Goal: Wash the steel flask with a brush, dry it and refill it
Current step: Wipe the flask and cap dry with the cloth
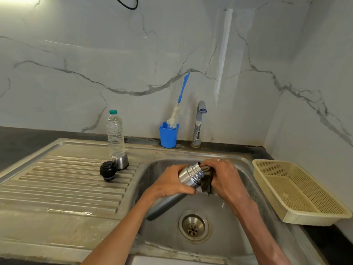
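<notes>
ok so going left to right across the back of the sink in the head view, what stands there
black stopper → water bottle → steel cup lid → blue cup holding the bottle brush → tap → beige basket

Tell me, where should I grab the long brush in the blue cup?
Probably by the thin blue handle, coming from above. The white-bristled bottle brush stands bristles-down in the blue plastic cup, and its handle leans up against the marble wall, free of anything around it. A pinch grip around the handle's middle, then a lift straight up, should clear the cup's rim.
</notes>
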